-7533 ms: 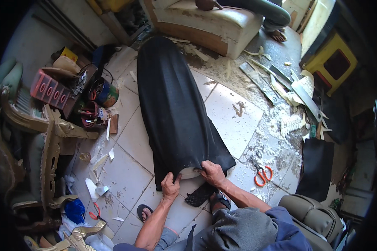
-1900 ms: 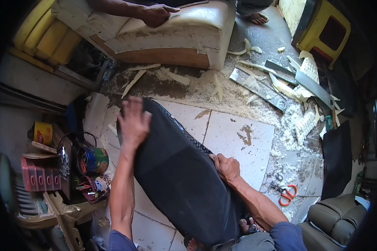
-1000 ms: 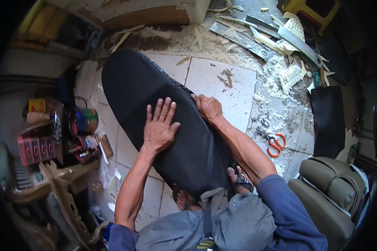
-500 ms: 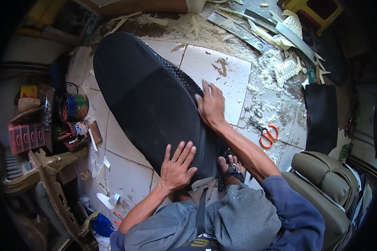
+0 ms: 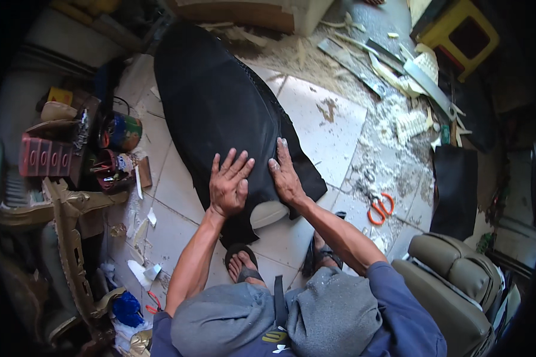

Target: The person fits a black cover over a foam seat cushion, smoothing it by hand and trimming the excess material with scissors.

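Observation:
A long motorcycle seat [image 5: 214, 101] lies on the tiled floor in front of me, with a black cover draped over it. The cover's loose edge [image 5: 304, 169] spreads out on the right side. At the near end, a pale rounded part of the seat [image 5: 269, 214] shows from under the cover. My left hand [image 5: 229, 183] rests on top of the cover near that end, fingers spread. Beside it, my right hand [image 5: 287, 177] lies flat along the right side of the seat, fingers stretched out. Neither hand grips anything.
Orange-handled scissors [image 5: 380, 208] lie to the right on the floor, near white foam scraps and dust. A black sheet [image 5: 454, 190] and an olive padded seat [image 5: 446, 279] are farther right. Tins and a red plastic box [image 5: 44, 156] stand at the left. My sandalled feet flank the near end.
The seat's near end now lies farther from me, its cover edges spread out and the pale part more exposed. My right hand has come down beside the left; both remain on the cover.

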{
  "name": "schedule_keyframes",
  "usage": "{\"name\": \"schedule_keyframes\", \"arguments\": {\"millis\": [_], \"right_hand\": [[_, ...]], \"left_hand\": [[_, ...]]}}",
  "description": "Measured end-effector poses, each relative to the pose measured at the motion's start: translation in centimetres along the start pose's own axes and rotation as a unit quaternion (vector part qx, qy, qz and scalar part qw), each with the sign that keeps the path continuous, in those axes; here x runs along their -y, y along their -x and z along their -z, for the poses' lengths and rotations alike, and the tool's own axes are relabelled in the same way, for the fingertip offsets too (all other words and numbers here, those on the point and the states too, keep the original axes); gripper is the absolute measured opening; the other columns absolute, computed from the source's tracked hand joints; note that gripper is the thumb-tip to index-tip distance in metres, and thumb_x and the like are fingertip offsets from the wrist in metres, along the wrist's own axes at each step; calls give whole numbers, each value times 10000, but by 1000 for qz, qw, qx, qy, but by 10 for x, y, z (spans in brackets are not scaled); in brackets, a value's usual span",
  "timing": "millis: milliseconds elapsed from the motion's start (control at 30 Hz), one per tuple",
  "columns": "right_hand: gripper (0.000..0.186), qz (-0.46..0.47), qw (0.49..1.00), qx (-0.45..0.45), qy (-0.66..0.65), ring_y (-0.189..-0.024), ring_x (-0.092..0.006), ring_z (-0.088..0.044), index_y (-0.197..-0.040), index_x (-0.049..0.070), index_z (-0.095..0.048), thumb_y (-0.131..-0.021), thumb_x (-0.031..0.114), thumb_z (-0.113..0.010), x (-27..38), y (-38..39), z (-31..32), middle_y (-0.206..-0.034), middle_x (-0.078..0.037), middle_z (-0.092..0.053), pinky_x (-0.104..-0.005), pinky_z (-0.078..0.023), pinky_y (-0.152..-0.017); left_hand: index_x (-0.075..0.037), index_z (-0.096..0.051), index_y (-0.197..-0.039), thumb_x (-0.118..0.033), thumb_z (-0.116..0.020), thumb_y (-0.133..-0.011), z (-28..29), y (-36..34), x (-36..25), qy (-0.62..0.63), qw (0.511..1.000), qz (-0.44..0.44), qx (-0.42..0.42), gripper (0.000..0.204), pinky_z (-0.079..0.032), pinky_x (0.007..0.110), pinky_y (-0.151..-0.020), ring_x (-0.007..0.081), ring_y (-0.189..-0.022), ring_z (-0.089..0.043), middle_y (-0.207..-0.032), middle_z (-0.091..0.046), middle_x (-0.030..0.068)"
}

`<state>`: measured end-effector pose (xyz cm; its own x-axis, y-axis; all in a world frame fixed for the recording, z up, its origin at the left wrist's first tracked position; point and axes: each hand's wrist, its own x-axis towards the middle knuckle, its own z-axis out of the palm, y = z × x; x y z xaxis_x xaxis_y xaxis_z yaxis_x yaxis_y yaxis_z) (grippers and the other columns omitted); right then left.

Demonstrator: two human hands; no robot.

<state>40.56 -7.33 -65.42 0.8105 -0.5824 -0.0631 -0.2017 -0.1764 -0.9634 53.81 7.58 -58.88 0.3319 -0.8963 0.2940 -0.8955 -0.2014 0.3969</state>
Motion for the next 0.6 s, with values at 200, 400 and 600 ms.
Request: {"name": "schedule_keyframes", "arguments": {"millis": [200, 400, 600], "right_hand": [[670, 6, 999, 0, -53, -1546, -360, -83, -1596, 22, -124, -1090, 427, -294, 2, -13, -5, -1653, -247, -111, -395, -107, -1250], [627, -7, 999, 41, -9, -1532, -338, -176, -1584, 12, -191, -1096, 394, -281, -22, 46, 9, -1640, -219, -203, -390, -158, -1244], [586, 53, 990, 87, 95, -1479, -361, -318, -1551, -6, -282, -1061, 272, -442, -21, 78, 30, -1583, -227, -338, -442, -234, -1223]], "left_hand": [[-96, -460, -1509, -272, -296, -1064, -11, -5, 24, 48, 967, 178, -174, 506, -108, 472, -1241, 349, -1526, -210, -1615, -345, 121], [-33, -99, -1603, -406, -161, -1098, -45, 63, -20, 182, 885, 402, -149, 631, -52, 404, -1255, 306, -1556, -28, -1679, -51, 179], [-36, -20, -1605, -552, -138, -1070, -64, 94, -25, 245, 850, 440, -157, 753, -56, 385, -1256, 297, -1555, -34, -1682, -31, 171]]}}
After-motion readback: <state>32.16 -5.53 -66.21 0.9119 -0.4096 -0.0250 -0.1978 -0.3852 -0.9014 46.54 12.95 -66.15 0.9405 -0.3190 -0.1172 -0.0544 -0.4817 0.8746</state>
